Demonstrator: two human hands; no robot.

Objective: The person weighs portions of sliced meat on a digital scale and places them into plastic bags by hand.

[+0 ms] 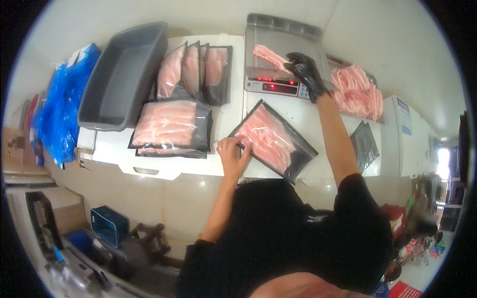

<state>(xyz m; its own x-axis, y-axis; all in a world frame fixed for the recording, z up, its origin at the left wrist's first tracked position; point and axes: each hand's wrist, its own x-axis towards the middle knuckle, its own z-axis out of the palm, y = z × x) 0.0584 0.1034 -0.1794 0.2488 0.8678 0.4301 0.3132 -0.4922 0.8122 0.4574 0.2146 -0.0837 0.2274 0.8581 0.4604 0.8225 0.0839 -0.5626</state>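
Observation:
My right hand [304,72], in a black glove, grips one end of a bundle of raw meat slices [270,56] over the tray of a digital scale [284,34] with a red lit display. Whether the slices rest on the tray or hang just above it, I cannot tell. My bare left hand [232,155] pinches the left corner of a clear, black-backed plastic bag [266,136] that lies slanted on the white table with flat meat slices inside. The thumb and fingertips are at the bag's edge.
Filled meat bags [166,124] lie stacked left of my left hand, and several more [191,69] lean behind them. A grey tub [121,74] and blue plastic sheeting [69,104] stand farther left. Loose meat slices [357,89] and flat black bags [365,146] lie to the right.

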